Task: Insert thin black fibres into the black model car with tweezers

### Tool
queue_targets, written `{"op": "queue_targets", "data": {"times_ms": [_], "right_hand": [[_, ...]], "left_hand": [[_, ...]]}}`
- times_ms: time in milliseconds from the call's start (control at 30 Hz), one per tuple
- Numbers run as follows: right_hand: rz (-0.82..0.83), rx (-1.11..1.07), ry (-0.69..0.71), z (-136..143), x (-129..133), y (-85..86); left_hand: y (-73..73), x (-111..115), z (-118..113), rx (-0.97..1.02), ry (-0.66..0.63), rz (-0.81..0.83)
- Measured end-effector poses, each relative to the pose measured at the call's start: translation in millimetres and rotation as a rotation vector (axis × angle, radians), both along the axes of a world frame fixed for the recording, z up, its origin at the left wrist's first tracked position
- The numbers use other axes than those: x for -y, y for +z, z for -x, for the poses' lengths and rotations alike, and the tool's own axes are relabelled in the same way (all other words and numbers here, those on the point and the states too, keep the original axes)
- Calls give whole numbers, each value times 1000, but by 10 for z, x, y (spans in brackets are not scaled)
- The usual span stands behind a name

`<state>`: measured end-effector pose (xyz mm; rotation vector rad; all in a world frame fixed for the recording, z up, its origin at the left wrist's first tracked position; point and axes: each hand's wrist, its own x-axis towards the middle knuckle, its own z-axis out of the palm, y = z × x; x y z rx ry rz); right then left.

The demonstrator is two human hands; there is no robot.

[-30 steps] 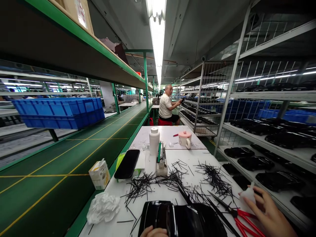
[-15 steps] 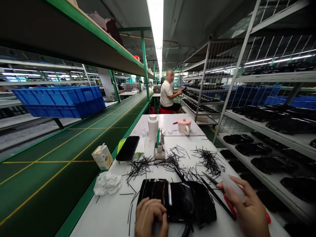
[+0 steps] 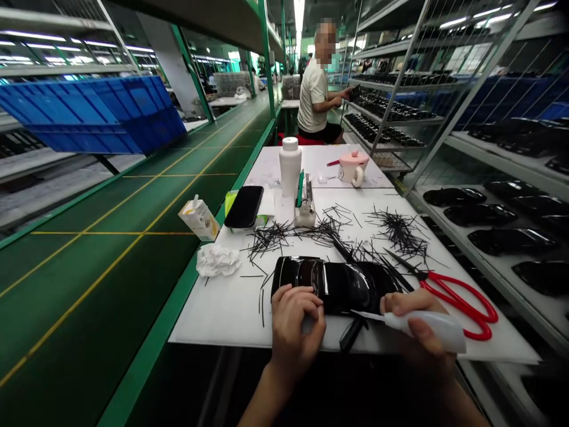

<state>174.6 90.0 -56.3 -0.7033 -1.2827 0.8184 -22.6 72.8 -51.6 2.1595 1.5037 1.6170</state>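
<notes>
While the left hand (image 3: 296,323) rests on it, a glossy black car-shaped shell (image 3: 340,284) lies on the white table (image 3: 213,314).
Left fingers curled together, grip unclear; right hand (image 3: 422,339) wrapped round a translucent white squeeze bottle (image 3: 447,329), nozzle by the shell's near edge.

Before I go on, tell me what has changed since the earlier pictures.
The right hand has carried the translucent white squeeze bottle leftward, from beside the red-handled scissors, to the near side of the glossy black car-shaped shell; its nozzle, first upward, now points left. Nothing was visibly grasped or released. The left hand stays at the shell; the scissors stay put.
</notes>
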Motion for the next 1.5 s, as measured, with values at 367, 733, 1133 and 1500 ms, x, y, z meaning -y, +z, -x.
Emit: {"op": "queue_targets", "data": {"times_ms": [367,733,1133,1500], "right_hand": [[-138,478,-87,113,-24,177],[-250,702,-42,177,-88,267],[-280,740,-2,209,-116,326],[-288,711,25,192,-113,284]], "left_hand": [[-3,14,18,73,28,68],[12,3,29,106,-11,91],[12,3,34,91,-5,99],[11,2,35,71,20,86]]}}
